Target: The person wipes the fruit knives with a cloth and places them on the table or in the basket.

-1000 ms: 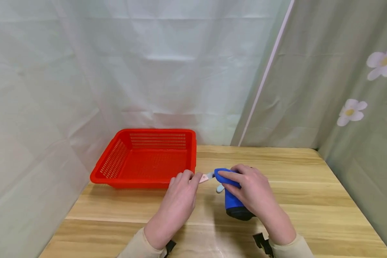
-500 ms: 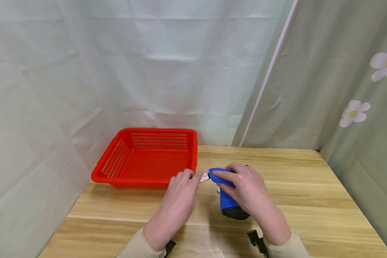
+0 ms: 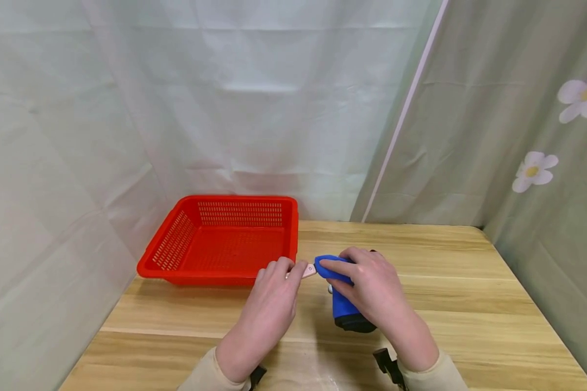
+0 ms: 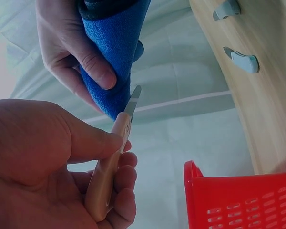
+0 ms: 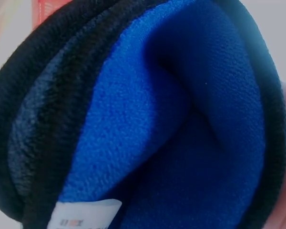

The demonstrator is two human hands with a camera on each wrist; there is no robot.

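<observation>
My left hand [image 3: 269,307] grips a small knife by its pale pink handle [image 4: 105,179], thumb along the side. Its short metal blade [image 4: 134,99] points away from that hand, beside the blue cloth [image 4: 115,45]. Seen from the head, the cloth covers the blade right up to the handle. My right hand [image 3: 379,288] pinches this black-edged cloth between thumb and fingers, and the rest hangs below in a loose roll. The right wrist view is filled by the cloth's folds and a white label [image 5: 86,214].
A red plastic basket [image 3: 144,269] with slotted walls stands on the wooden table [image 3: 450,304], left and behind the hands. Two small light blue-grey things lie on the table, one a knife-like piece [image 4: 245,62] with a pointed tip. Curtains [image 3: 254,98] hang behind the table.
My right hand has moved left with the cloth, sliding it along the blade to the handle; the blade showed between them earlier in the head view. The left hand has barely moved.
</observation>
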